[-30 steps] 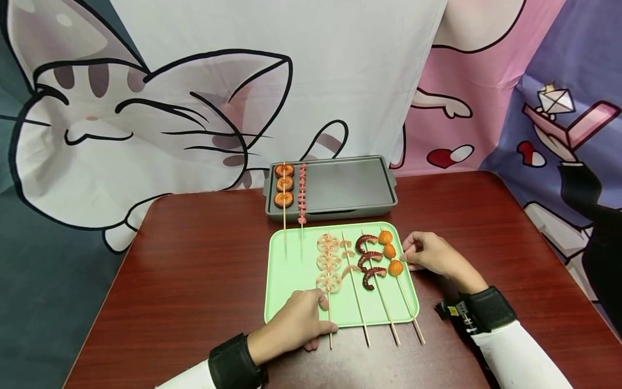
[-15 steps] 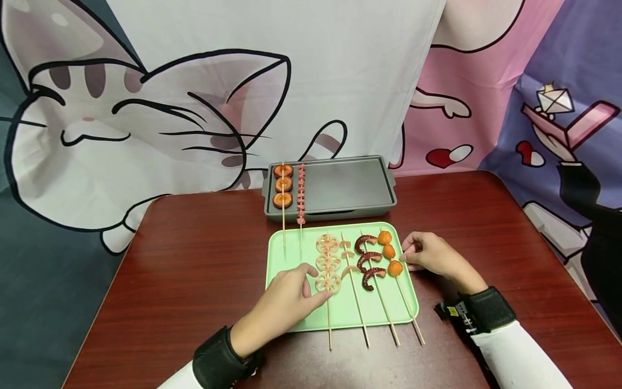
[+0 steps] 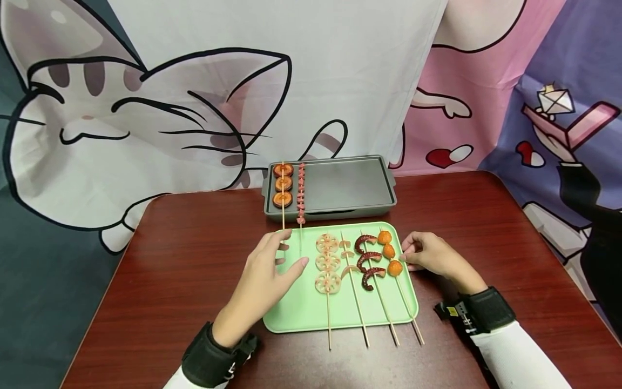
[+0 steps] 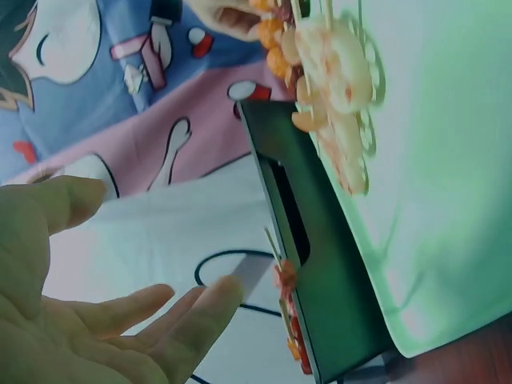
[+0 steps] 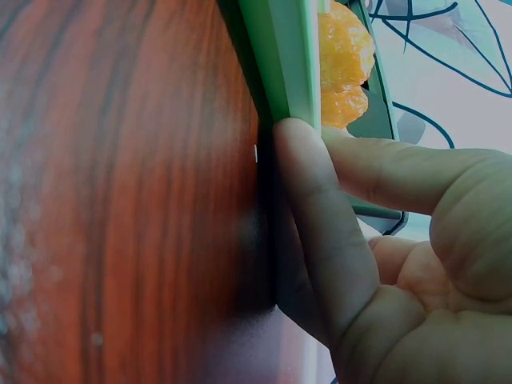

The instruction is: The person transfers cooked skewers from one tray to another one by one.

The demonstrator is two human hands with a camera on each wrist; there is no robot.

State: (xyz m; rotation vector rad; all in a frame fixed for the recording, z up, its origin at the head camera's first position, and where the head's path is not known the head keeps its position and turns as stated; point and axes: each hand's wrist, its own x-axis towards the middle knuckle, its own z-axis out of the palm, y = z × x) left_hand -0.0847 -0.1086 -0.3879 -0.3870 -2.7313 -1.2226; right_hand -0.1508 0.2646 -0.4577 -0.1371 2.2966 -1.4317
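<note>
There are six skewers in total: four lie on one green tray (image 3: 291,313) and two on one grey griddle pan (image 3: 350,186). The lotus root skewer (image 3: 328,265) carries three slices, and the orange ball skewer (image 3: 390,251) carries three balls.
</note>
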